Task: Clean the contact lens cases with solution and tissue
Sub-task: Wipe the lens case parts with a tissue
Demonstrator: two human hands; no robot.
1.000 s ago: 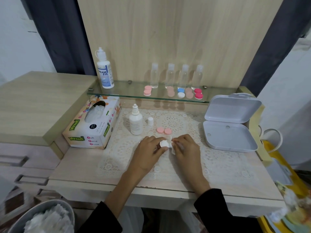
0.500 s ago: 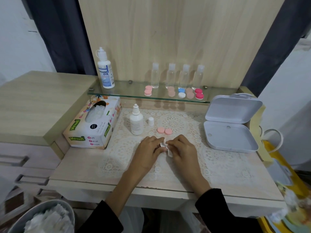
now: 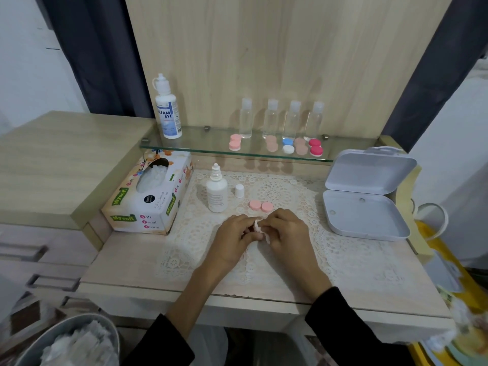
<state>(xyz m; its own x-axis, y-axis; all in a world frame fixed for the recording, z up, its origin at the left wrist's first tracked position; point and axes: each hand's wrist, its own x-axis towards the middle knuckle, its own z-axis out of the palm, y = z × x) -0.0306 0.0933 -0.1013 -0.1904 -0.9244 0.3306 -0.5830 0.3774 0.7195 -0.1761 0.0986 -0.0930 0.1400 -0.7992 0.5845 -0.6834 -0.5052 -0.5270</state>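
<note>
Closing in since a second ago, both hands now meet over the middle of the cream lace mat (image 3: pixel 332 244). The small white contact lens case, then plain at the left fingertips, is all but hidden in the crumpled white tissue (image 3: pixel 257 228). The left hand (image 3: pixel 232 240) curls its fingers round the case, and the right hand (image 3: pixel 287 233) pinches the tissue against it. Wiping looks under way. Two round pink caps (image 3: pixel 261 206) lie just beyond, with the white plastic solution bottle (image 3: pixel 217 193) to their far left.

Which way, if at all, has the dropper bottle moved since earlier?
No. The dropper bottle still stands between the tissue box and the loose white cap.
</note>
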